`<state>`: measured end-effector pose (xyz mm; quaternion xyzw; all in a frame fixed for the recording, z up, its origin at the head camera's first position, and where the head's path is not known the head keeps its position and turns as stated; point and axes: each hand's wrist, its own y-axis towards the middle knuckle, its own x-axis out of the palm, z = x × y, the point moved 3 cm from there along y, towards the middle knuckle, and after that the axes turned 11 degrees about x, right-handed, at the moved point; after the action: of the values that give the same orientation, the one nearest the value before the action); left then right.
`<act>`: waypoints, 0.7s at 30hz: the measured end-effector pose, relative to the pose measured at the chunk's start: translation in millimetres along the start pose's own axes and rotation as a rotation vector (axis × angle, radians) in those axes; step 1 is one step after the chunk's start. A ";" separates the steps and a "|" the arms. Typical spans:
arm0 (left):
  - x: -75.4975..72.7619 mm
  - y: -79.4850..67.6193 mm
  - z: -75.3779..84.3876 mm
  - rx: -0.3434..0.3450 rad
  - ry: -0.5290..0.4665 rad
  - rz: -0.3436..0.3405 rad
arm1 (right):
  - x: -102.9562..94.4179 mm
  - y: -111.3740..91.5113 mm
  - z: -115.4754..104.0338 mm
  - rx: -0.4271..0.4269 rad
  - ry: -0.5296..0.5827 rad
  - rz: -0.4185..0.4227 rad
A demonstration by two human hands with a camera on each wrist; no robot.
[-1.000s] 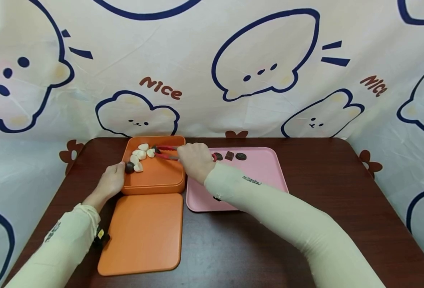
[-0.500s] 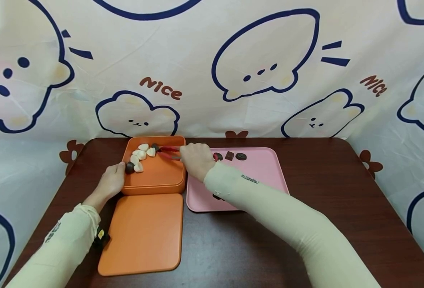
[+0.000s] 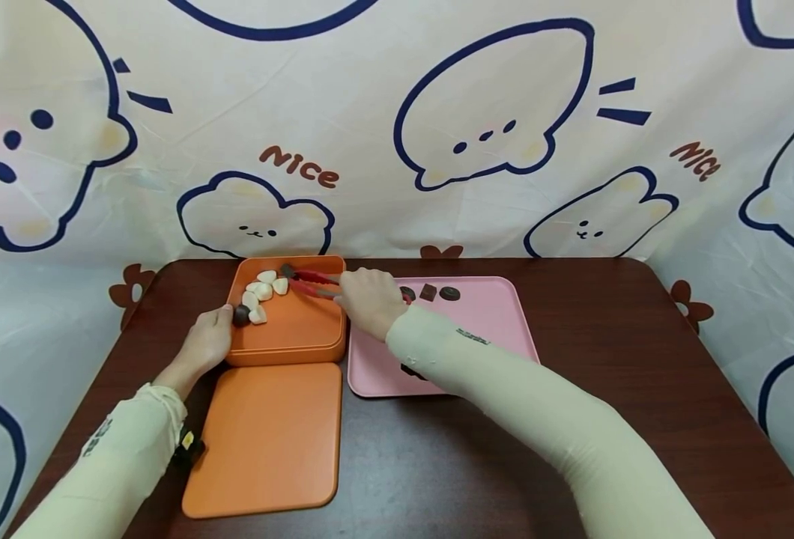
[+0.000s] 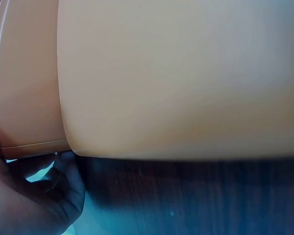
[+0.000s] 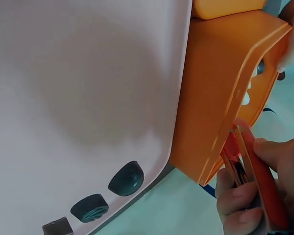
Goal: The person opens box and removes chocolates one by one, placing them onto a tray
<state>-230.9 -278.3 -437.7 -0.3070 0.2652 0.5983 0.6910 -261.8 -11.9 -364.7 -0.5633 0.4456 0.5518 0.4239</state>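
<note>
My right hand (image 3: 372, 299) grips a pair of red tongs (image 3: 316, 278), which reach into the orange box (image 3: 302, 326). At their tips is a dark chocolate (image 3: 288, 270), near the box's back wall; whether the tips still pinch it I cannot tell. Several white chocolate pieces (image 3: 264, 290) lie left of it, and a round dark chocolate (image 3: 241, 315) sits by the left wall. My left hand (image 3: 210, 338) holds that wall, thumb at the rim. In the right wrist view, thumb and fingers wrap the tongs (image 5: 267, 188). The left wrist view shows curled fingers (image 4: 68, 183) under the box edge.
An orange lid (image 3: 265, 442) lies flat in front of the box. Right of the box stands a pink tray (image 3: 485, 322) with several dark chocolates (image 3: 449, 293) along its back edge. My right forearm crosses over this tray and hides part of it. A patterned cloth hangs behind the table.
The tongs' tips and the dark chocolate have shifted slightly toward the box's back wall. My right hand has moved a little to the right. My left hand stays on the box.
</note>
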 end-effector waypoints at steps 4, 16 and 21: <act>0.3 0.2 -0.2 0.000 -0.010 -0.006 | -2.0 -4.2 7.4 0.017 0.052 -0.017; 1.3 -1.3 1.7 0.007 -0.010 -0.008 | -3.3 -20.3 28.6 -0.008 0.209 -0.050; 1.1 -1.9 1.3 0.006 -0.007 -0.002 | -4.9 -28.3 33.2 -0.053 0.238 -0.031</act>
<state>-228.8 -276.7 -437.5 -0.3031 0.2640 0.5979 0.6935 -242.4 27.4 -361.3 -0.6428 0.4690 0.4859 0.3615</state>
